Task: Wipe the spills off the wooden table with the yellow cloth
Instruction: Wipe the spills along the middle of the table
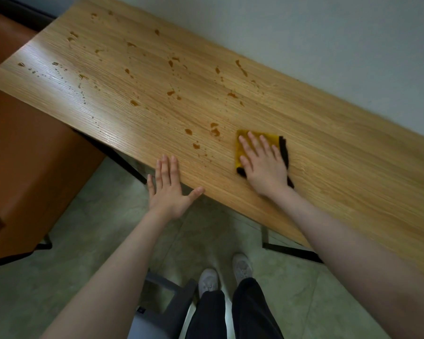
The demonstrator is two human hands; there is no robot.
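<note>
Two hands work on the table (328, 167), which runs from upper left to lower right of the frame against a pale wall (328, 33). Brown spills (214, 130) dot the left and centre of the top; the surface right of the cloth shows no spots. The right hand (262, 165), fingers spread flat, presses the cloth (241, 152) onto the wood at centre right, just beside the nearest spills. The cloth is folded, yellow face up, with a dark edge showing at its right and lower sides. The left hand (168, 189) lies flat and open on the near table edge at lower centre, holding nothing.

Procedure, as a judgement: sweep the cloth leftward through the nearest spots, then continue toward the far upper-left group. Keep the palm flat and pressure even so that the folded pad stays together. Overlap the passes, and turn the cloth to a fresh face when it saturates, or the liquid will probably smear along the grain. The far spots appear to need a step to the left.

Other items: an orange-brown chair (27, 155) stands close to the table's left end and may hinder that step. A grey stool (167, 302) stands by the feet at lower centre; it is a likely trip point.
</note>
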